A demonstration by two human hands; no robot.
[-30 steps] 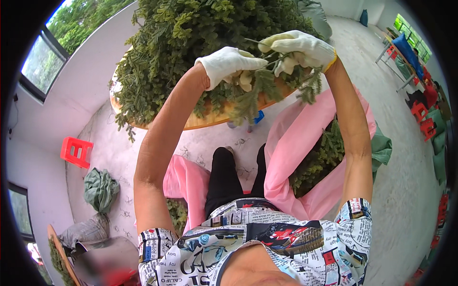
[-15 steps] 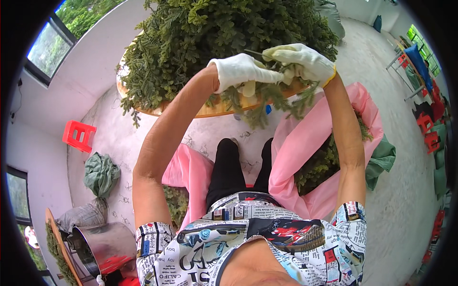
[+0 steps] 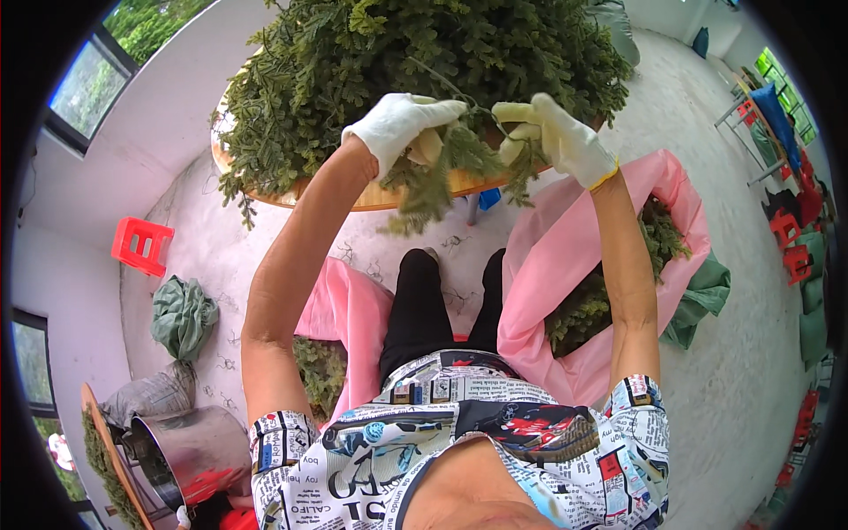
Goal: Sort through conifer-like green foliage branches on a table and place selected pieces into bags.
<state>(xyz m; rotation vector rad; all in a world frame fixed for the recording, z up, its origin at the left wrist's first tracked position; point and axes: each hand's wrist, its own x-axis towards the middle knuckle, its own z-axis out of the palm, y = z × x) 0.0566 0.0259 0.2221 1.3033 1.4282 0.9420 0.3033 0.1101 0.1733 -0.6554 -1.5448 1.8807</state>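
Note:
Both hands wear white work gloves over the near edge of a round wooden table. A big heap of green, fir-like sprigs covers its top. My left hand is closed on a fir-like sprig whose tip hangs past the table edge. My right hand faces it, thumb and fingers pinched around the stem end of a smaller sprig. A thin bare stem sticks up between the hands. The fingertips partly cover where the stems meet.
An open pink bag of sprigs stands by my right leg, another pink bag by my left. Red stools, a green sack and a metal drum are at left. Stem scraps litter the floor.
My hands have moved apart; before, they were close together at the sprigs. The left hand shifted left, the right hand slightly down, and the bare stem now shows between them.

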